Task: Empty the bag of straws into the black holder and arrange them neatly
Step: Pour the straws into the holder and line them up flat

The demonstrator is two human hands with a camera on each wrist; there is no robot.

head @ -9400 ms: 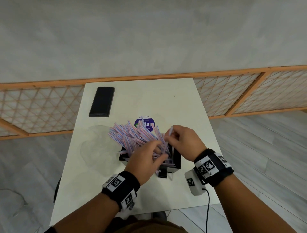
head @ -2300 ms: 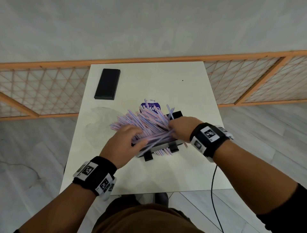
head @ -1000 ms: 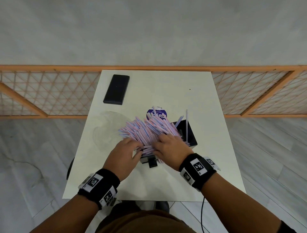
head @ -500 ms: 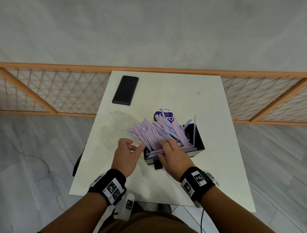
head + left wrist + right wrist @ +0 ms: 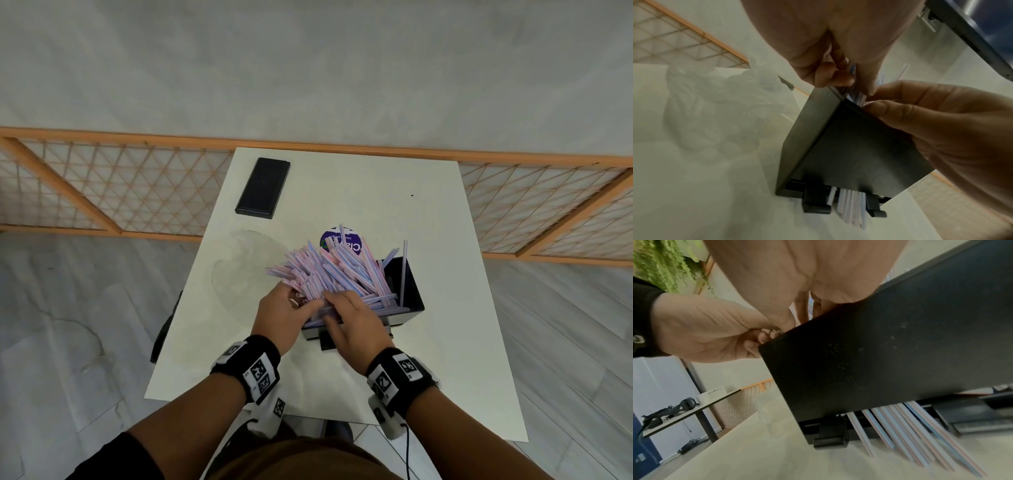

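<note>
A black holder [image 5: 409, 294] stands on the white table [image 5: 445, 359], heaped with pink and blue striped straws [image 5: 329, 270] that fan out up and left over its rim. My left hand [image 5: 301, 303] curls its fingers round straws at the holder's near left corner; the left wrist view shows this pinch [image 5: 840, 76]. My right hand [image 5: 330, 303] lies over the front rim with its fingers stretched onto the straws and its thumb [image 5: 888, 110] on the front wall. Several straws [image 5: 910, 426] poke out of the slot under the holder [image 5: 890, 345].
A crumpled clear bag [image 5: 246, 270] lies left of the holder, and its purple label [image 5: 339, 241] shows behind the straws. A flat black slab [image 5: 263, 187] sits at the far left corner. An orange lattice railing [image 5: 137, 192] runs behind the table.
My left hand has moved right from beside the holder and closed on the straws at its corner, meeting the right hand. The right hand has stayed on the front rim.
</note>
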